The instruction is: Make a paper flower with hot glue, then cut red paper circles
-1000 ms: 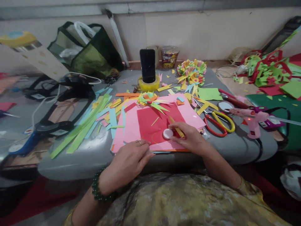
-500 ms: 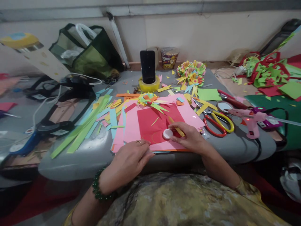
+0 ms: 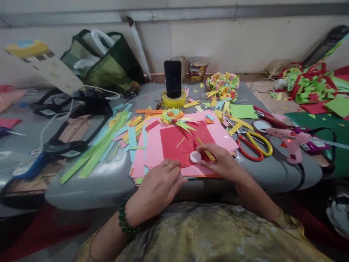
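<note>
A red sheet of paper (image 3: 174, 143) lies on a stack of pink sheets (image 3: 152, 153). My right hand (image 3: 219, 162) pinches a small white round cap (image 3: 195, 157) on the red sheet. A yellow pencil (image 3: 205, 148) is tucked between the fingers of that same hand, its tip pointing up and left. My left hand (image 3: 159, 183) lies across the lower left of the red sheet, fingers stretched out over its edge. A green-and-yellow paper flower (image 3: 172, 116) rests at the top of the stack, with a thin green strip (image 3: 180, 142) below it.
Red-and-yellow-handled scissors (image 3: 253, 147) and a pink glue gun (image 3: 291, 140) sit on the right. Green paper strips (image 3: 95, 153) spread on the left. A phone (image 3: 172, 78) stands in a yellow tape roll (image 3: 174, 100) behind, near a paper-flower ball (image 3: 223, 85).
My left hand has slid right along the lower edge of the red sheet, closer to the cap. My right hand keeps the cap and pencil in nearly the same place.
</note>
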`<state>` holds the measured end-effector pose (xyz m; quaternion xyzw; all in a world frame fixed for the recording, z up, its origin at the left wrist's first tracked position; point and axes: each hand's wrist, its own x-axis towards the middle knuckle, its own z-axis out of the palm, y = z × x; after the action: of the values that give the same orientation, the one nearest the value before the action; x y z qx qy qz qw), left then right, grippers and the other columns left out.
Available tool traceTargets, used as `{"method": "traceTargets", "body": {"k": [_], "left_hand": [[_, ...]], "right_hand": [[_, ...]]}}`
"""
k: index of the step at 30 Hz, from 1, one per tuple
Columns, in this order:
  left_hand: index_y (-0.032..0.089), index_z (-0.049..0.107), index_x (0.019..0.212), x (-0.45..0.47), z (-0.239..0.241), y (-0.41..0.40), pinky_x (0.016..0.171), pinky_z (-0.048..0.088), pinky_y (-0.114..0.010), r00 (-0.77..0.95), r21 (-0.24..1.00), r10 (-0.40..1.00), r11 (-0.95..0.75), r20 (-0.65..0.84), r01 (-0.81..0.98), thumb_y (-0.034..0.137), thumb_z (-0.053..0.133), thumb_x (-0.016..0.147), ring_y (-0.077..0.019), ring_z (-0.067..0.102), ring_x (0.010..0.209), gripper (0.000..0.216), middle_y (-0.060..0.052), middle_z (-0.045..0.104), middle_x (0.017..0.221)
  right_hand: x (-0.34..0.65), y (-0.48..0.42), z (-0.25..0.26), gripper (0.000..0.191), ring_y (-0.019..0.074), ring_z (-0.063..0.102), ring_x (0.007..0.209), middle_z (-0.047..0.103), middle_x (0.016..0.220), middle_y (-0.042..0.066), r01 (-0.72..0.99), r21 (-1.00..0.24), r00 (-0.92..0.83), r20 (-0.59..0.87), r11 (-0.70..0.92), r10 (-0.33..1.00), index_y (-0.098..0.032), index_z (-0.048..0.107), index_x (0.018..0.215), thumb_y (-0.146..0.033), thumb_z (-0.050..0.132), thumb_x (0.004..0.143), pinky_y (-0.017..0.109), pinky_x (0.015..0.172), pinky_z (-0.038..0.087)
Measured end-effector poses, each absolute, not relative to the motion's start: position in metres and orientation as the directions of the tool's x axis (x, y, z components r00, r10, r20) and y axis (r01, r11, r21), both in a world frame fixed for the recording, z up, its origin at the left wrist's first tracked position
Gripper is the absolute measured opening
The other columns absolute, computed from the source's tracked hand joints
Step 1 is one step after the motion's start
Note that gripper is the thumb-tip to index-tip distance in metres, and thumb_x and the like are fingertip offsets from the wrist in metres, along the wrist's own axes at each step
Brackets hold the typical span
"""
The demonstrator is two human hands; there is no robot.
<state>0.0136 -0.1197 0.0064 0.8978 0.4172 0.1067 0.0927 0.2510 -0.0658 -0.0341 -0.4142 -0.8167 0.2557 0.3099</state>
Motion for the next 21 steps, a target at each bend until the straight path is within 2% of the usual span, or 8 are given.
{"method": "traceTargets", "body": {"k": [2,4,7,12,21], "left_hand": [[0.018,0.063,0.086,0.023,0.003,-0.119,0.092,0.054,-0.037,0.661,0.254,0.716,-0.698,0.224,0.670,0.026,0.042,0.101,-0.0234,0.065,0.105,0.026,-0.012,0.072,0.112],[0.017,0.062,0.087,0.032,-0.002,-0.118,0.097,0.053,-0.039,0.674,0.261,0.687,-0.726,0.271,0.636,0.026,0.045,0.100,-0.0242,0.064,0.111,0.024,-0.014,0.069,0.121],[0.018,0.060,0.083,0.037,-0.009,-0.114,0.097,0.055,-0.039,0.669,0.297,0.698,-0.715,0.254,0.633,0.026,0.046,0.099,-0.0245,0.063,0.115,0.023,-0.015,0.065,0.130],[0.018,0.061,0.082,0.027,-0.016,-0.110,0.093,0.057,-0.039,0.573,0.361,0.802,-0.591,0.167,0.722,0.028,0.043,0.100,-0.0261,0.063,0.117,0.027,-0.017,0.065,0.125],[0.017,0.064,0.084,0.026,-0.018,-0.111,0.093,0.057,-0.040,0.590,0.309,0.793,-0.606,0.155,0.733,0.031,0.041,0.101,-0.0259,0.065,0.112,0.032,-0.016,0.067,0.122]], "right_hand": [[0.251,-0.066,-0.034,0.023,0.0209,0.071,0.088,0.075,0.100,0.006,0.519,-0.665,-0.469,0.304,0.538,0.829,-0.023,0.062,0.107,-0.026,0.068,0.085,0.032,0.076,0.057],[0.251,-0.066,-0.035,0.023,0.0203,0.071,0.087,0.075,0.099,0.005,0.513,-0.660,-0.473,0.317,0.549,0.822,-0.024,0.062,0.107,-0.024,0.067,0.085,0.031,0.075,0.056],[0.252,-0.067,-0.036,0.023,0.0195,0.072,0.086,0.075,0.099,0.005,0.518,-0.647,-0.466,0.335,0.559,0.819,-0.024,0.062,0.108,-0.023,0.067,0.085,0.030,0.074,0.056],[0.252,-0.066,-0.037,0.025,0.0199,0.072,0.089,0.075,0.102,0.006,0.514,-0.627,-0.467,0.367,0.585,0.804,-0.023,0.061,0.107,-0.022,0.069,0.084,0.030,0.076,0.056],[0.252,-0.065,-0.036,0.025,0.0197,0.071,0.085,0.075,0.098,0.005,0.512,-0.608,-0.483,0.382,0.607,0.788,-0.023,0.060,0.106,-0.021,0.071,0.083,0.030,0.073,0.056]]}}
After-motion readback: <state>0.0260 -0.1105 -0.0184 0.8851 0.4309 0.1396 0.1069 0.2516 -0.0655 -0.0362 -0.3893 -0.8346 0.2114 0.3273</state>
